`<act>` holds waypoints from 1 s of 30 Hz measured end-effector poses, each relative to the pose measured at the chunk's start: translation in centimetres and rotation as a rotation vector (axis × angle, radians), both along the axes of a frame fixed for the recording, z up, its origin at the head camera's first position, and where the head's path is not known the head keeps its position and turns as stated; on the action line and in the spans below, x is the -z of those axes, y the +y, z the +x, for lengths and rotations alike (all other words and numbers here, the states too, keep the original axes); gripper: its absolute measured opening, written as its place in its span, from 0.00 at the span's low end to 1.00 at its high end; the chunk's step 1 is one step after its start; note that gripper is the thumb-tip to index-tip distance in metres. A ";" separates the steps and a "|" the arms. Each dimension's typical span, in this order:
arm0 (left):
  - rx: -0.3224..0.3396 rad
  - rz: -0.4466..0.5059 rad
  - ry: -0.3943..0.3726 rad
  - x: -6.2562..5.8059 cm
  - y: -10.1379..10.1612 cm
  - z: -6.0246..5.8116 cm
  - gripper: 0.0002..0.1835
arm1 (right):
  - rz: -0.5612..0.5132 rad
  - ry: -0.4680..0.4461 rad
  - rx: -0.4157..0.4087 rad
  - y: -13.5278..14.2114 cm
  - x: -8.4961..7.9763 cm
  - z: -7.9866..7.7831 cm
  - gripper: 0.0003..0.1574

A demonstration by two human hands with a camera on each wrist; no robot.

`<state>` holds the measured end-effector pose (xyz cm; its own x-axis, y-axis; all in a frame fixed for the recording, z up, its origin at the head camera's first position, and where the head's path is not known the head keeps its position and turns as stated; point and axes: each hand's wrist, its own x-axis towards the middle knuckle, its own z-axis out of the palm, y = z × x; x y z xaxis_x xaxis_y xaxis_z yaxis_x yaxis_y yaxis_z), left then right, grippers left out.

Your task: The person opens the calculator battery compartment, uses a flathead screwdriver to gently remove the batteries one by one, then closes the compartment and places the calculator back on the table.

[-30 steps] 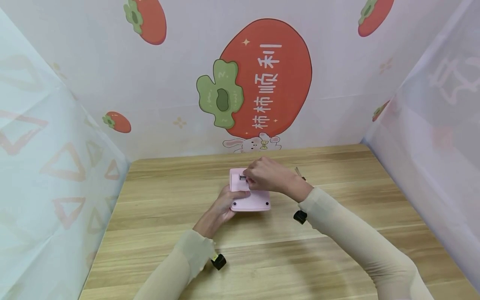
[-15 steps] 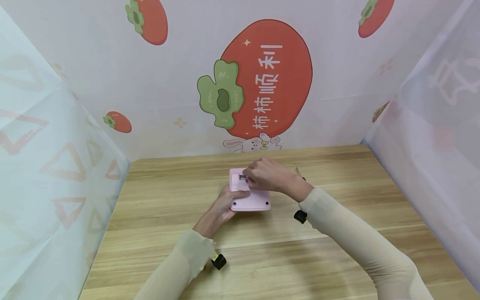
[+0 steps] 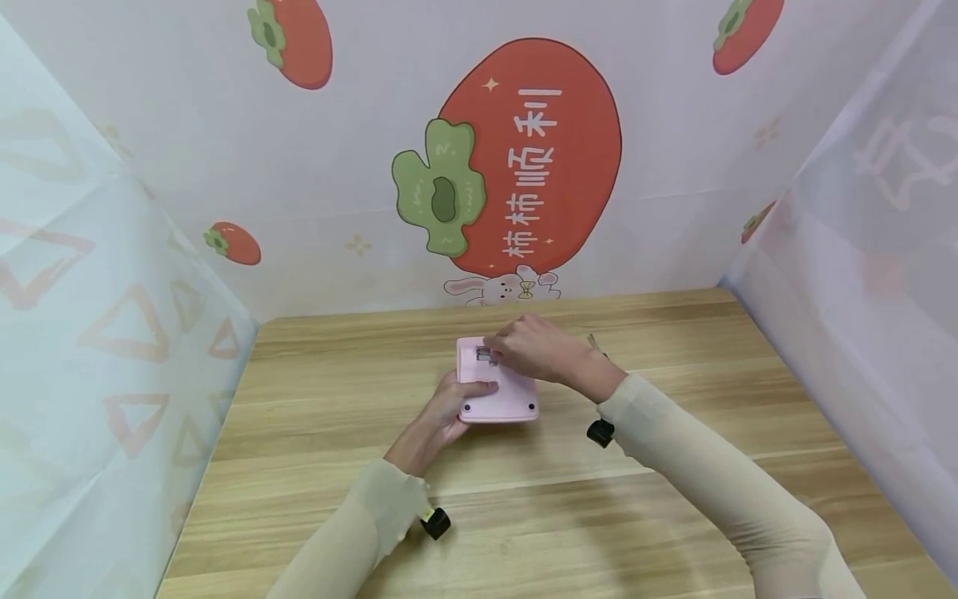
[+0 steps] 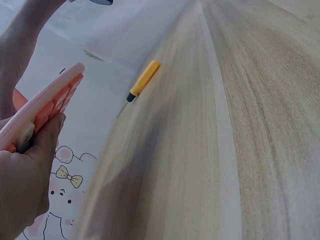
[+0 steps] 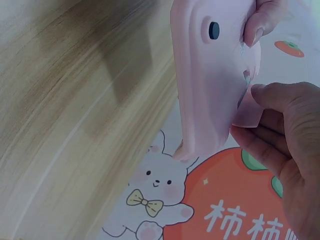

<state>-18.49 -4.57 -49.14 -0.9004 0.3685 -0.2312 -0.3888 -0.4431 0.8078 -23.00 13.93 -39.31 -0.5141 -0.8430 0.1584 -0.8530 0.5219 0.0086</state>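
A pink calculator (image 3: 512, 398) is held up above the table with its back facing me, small dark feet showing. My left hand (image 3: 447, 405) grips its left side, thumb lying across the back. The key side (image 4: 57, 102) shows in the left wrist view. Near the upper edge of the back, a battery compartment (image 3: 482, 354) lies uncovered, with something metallic-looking inside. My right hand (image 3: 535, 345) pinches a small pink battery cover (image 5: 251, 110) between thumb and fingers. In the right wrist view the cover stands tilted out from the compartment; whether it still touches the calculator I cannot tell.
A screwdriver with a yellow handle (image 4: 145, 80) lies on the wooden table (image 3: 337, 391); the right arm mostly hides it in the head view. Printed fabric walls (image 3: 359, 158) enclose the back and both sides. Each wrist wears a small black camera.
More of the battery compartment shows now, as the cover in my right hand has tipped away from it. The left hand and calculator have barely shifted.
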 end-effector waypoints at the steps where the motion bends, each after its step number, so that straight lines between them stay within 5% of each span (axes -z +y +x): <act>1: -0.003 0.000 -0.001 0.0 0.0 0.0 0.35 | -0.003 0.002 0.003 0.0 0.0 0.0 0.11; 30: -0.029 0.049 -0.008 0.2 -0.4 0.0 0.31 | -0.107 0.019 0.094 0.3 0.8 0.2 0.15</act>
